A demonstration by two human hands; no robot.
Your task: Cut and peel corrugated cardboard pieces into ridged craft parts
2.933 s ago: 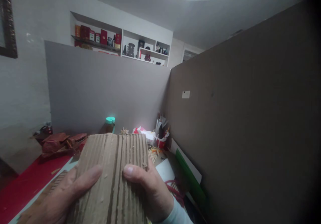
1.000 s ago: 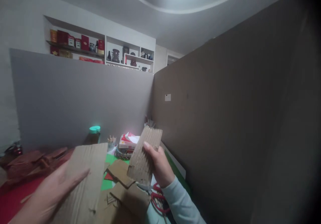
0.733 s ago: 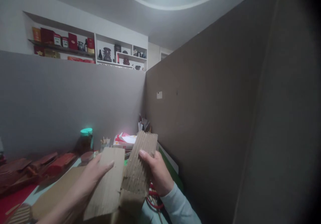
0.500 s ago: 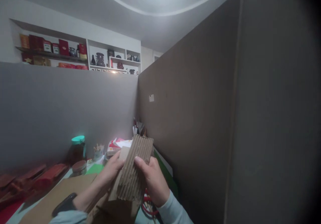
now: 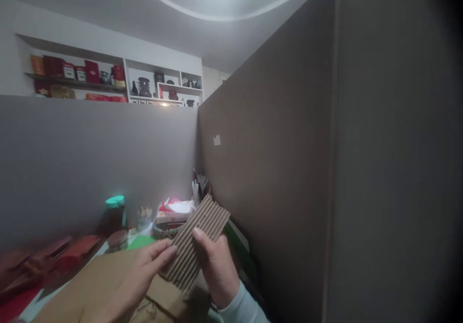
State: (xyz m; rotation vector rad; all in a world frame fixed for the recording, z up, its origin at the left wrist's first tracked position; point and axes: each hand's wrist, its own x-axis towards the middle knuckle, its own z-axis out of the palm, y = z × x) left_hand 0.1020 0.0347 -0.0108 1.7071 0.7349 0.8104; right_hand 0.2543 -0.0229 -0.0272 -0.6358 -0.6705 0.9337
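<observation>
I'm watching through the head camera as the ribbed cardboard [image 5: 187, 259] is hanging in the air between both hands, well above the counter [image 5: 32, 307], its top end leaning towards the right and its ridges running on the slant. The right grip [image 5: 220, 270] is clasping its right side, the thumb pressing flat on the ribbed face and the other fingers going out of my sight behind. The left grip [image 5: 144, 270] is pinching the lower left edge, thumb tip lying just over the ridges. What is changing is the pose: half a second ago the strip was standing steeper and a plain piece was showing behind it in the left grip, while now the strip is tilting further over, the left fingers are sitting on its edge, and I'm no longer seeing the plain piece, so I cannot tell whether it is hiding underneath. For the work, I'm reading this as the two hands sharing one load, adjusting how the strip is lying instead of holding separate pieces apart. Below, brown cardboard [image 5: 104, 270] is covering much of the near counter, a green sheet [image 5: 141, 242] is showing past it, and a jar with a turquoise lid [image 5: 115, 217] is standing farther back, near a cup of sticks [image 5: 144, 220]
</observation>
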